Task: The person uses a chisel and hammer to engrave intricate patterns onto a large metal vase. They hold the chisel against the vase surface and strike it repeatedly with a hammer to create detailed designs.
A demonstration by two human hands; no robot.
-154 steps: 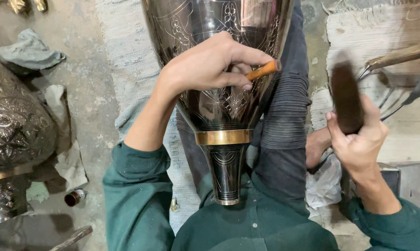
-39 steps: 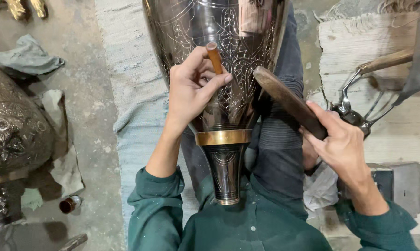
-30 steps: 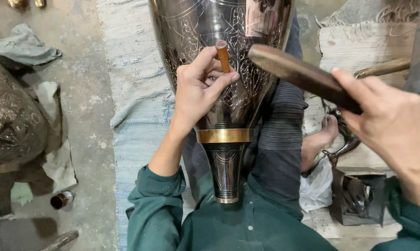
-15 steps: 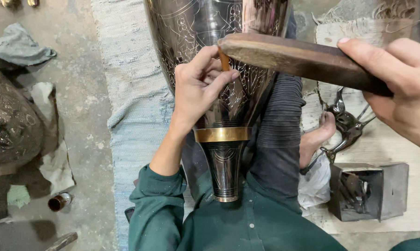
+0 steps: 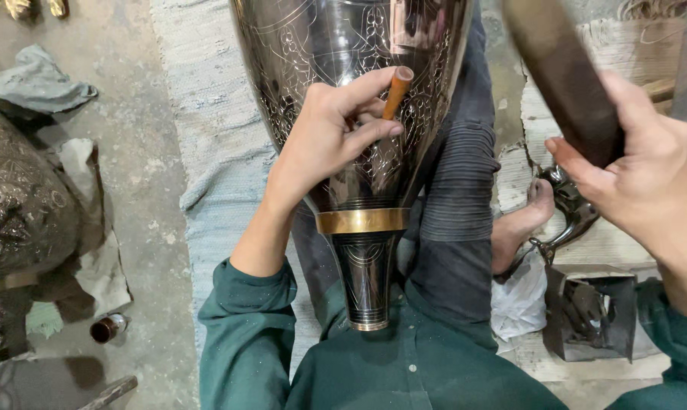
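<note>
Two hands in head view. Left hand (image 5: 330, 137), frame centre, pinches one copper-coloured punch (image 5: 396, 93) against one engraved metal vase (image 5: 358, 114), which lies along the lap. Right hand (image 5: 639, 182), upper right, grips one dark wooden mallet (image 5: 560, 72), well apart from the punch. One small box (image 5: 590, 311) lower right; open floor (image 5: 142, 205) left.
</note>
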